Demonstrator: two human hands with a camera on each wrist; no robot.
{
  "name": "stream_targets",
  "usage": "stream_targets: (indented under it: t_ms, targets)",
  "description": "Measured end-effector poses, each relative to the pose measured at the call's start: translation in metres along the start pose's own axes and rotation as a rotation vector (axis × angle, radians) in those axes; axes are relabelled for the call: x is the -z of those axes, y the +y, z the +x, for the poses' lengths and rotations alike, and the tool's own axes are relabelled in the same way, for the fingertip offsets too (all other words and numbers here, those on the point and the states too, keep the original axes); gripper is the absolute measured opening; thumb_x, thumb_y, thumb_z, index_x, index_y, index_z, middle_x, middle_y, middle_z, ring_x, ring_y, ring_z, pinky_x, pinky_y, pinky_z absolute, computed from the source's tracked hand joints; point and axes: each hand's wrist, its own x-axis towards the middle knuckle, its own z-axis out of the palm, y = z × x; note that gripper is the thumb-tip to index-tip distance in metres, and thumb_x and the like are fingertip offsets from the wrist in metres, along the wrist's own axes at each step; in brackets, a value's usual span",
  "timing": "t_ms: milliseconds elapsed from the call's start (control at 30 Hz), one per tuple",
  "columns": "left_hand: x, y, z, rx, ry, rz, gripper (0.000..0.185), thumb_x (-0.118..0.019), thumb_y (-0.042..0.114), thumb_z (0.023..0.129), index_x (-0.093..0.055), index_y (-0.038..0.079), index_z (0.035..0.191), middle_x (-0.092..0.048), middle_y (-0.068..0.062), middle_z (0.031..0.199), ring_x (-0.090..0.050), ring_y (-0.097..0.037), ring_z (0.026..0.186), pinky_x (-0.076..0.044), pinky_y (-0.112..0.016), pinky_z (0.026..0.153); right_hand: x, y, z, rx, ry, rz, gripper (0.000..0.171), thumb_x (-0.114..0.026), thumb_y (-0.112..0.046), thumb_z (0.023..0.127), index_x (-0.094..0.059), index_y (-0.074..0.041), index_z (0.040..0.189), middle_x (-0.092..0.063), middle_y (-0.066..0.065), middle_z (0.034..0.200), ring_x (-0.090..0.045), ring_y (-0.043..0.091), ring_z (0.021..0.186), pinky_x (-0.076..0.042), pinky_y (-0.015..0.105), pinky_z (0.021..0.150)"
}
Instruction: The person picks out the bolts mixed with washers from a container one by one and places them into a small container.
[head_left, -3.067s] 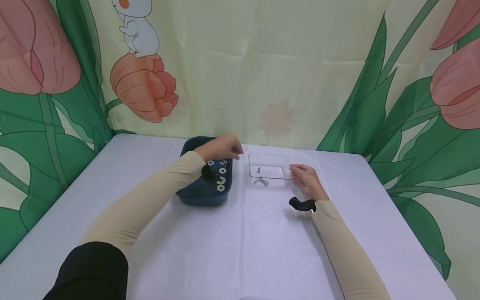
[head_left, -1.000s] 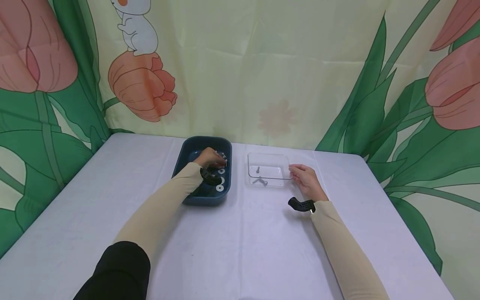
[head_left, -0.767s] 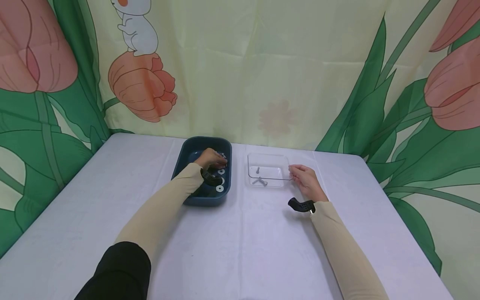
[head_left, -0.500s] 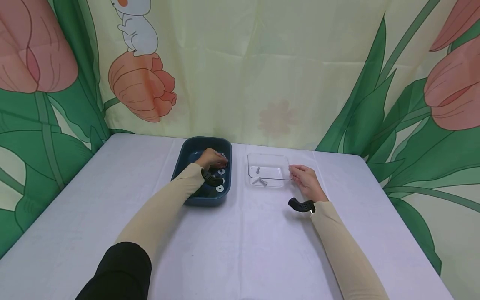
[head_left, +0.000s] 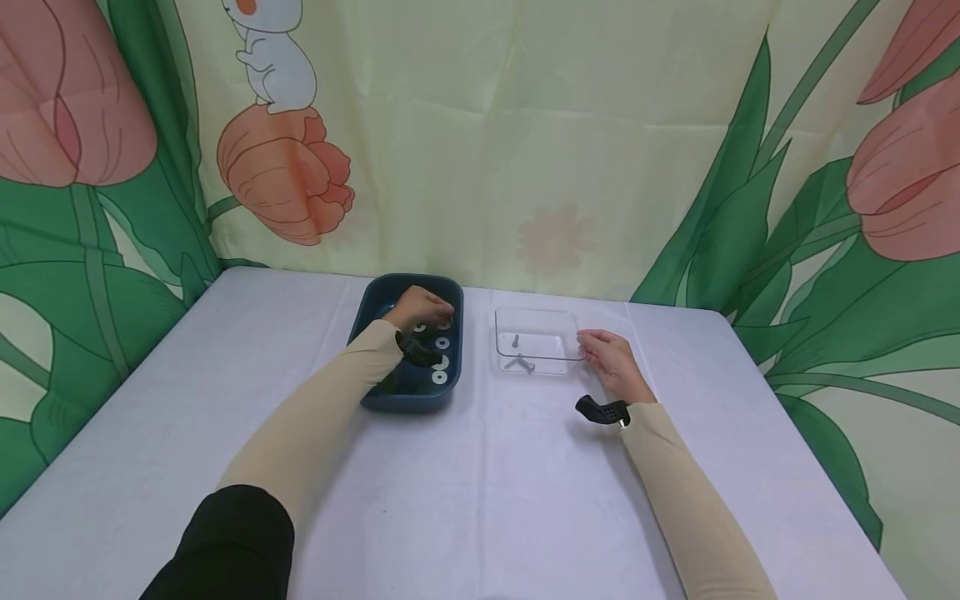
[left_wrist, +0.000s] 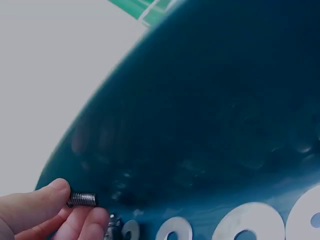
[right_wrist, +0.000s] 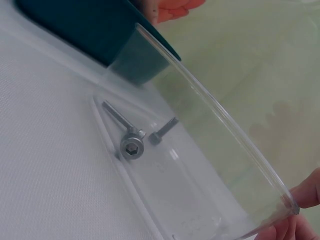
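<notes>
My left hand (head_left: 422,307) is inside the dark blue tray (head_left: 375,392) and pinches a small threaded bolt (left_wrist: 83,199) between thumb and fingertips (left_wrist: 55,196), just above the tray floor. Several flat washers (head_left: 440,365) lie in the tray; the left wrist view shows these washers (left_wrist: 245,221) below the hand. My right hand (head_left: 611,358) rests at the right edge of a clear plastic box (head_left: 573,333), its fingertips (right_wrist: 305,195) touching the rim. Two or three bolts (right_wrist: 131,136) lie inside the clear box (right_wrist: 210,125).
A white cloth covers the table (head_left: 480,500). The tray and box stand side by side near the far edge, in front of a flower-printed backdrop (head_left: 525,150). Black wrist-camera mounts sit at both wrists (head_left: 602,410).
My left hand dipped down into the blue tray, closed on a bolt there and has now lifted slightly. My right hand stayed at the clear box.
</notes>
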Motion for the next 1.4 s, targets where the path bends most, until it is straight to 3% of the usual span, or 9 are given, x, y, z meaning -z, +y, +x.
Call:
stream_targets:
  t_ms: [167, 467, 667, 833, 1067, 1400]
  targets:
    - [0.009, 0.003, -0.003, -0.052, 0.002, 0.018, 0.03, -0.059, 0.014, 0.092, -0.064, -0.002, 0.116, -0.064, -0.02, 0.118, -0.064, -0.031, 0.108, -0.049, -0.038, 0.097, 0.0, 0.0, 0.0, 0.0, 0.004, 0.003, 0.024, -0.057, -0.012, 0.092, -0.053, -0.008, 0.115, -0.055, -0.007, 0.091, -0.051, 0.005, 0.08, -0.048, 0.012, 0.072]
    - [0.023, 0.009, -0.008, -0.218, -0.05, 0.093, 0.03, -0.06, 0.015, 0.092, -0.064, -0.004, 0.114, -0.064, -0.024, 0.115, -0.062, -0.035, 0.109, -0.049, -0.041, 0.096, 0.001, 0.0, 0.0, 0.005, -0.007, 0.002, 0.019, -0.057, -0.013, 0.092, -0.054, -0.01, 0.11, -0.055, -0.007, 0.091, -0.051, 0.005, 0.08, -0.048, 0.012, 0.072]
    - [0.029, 0.018, -0.015, -0.268, -0.064, 0.113, 0.031, -0.059, 0.016, 0.092, -0.063, -0.004, 0.115, -0.065, -0.023, 0.111, -0.062, -0.037, 0.108, -0.049, -0.042, 0.096, 0.0, 0.0, 0.0, 0.0, -0.005, 0.006, 0.018, -0.058, -0.012, 0.092, -0.055, -0.01, 0.109, -0.056, -0.007, 0.089, -0.051, 0.005, 0.079, -0.048, 0.012, 0.072]
    - [0.031, 0.026, -0.018, -0.255, -0.052, 0.118, 0.031, -0.061, 0.018, 0.092, -0.064, 0.0, 0.116, -0.065, -0.019, 0.114, -0.062, -0.034, 0.11, -0.05, -0.039, 0.096, -0.001, -0.001, -0.001, 0.0, 0.001, -0.005, 0.02, -0.056, -0.012, 0.093, -0.054, -0.009, 0.113, -0.055, -0.006, 0.091, -0.051, 0.006, 0.079, -0.048, 0.012, 0.072]
    - [0.024, 0.043, -0.023, -0.268, -0.053, 0.097, 0.03, -0.063, 0.017, 0.09, -0.065, 0.0, 0.114, -0.066, -0.018, 0.115, -0.065, -0.027, 0.105, -0.049, -0.04, 0.096, -0.001, -0.002, -0.001, 0.001, 0.0, -0.023, 0.021, -0.056, -0.013, 0.093, -0.054, -0.009, 0.113, -0.054, -0.005, 0.094, -0.05, 0.006, 0.08, -0.047, 0.013, 0.073]
    - [-0.003, 0.06, -0.019, -0.303, -0.077, 0.122, 0.028, -0.065, 0.018, 0.088, -0.068, 0.002, 0.111, -0.069, -0.016, 0.108, -0.068, -0.023, 0.097, -0.052, -0.034, 0.092, -0.002, -0.004, -0.003, -0.014, 0.007, -0.026, 0.022, -0.056, -0.014, 0.093, -0.054, -0.009, 0.114, -0.054, -0.004, 0.094, -0.05, 0.009, 0.083, -0.048, 0.014, 0.076]
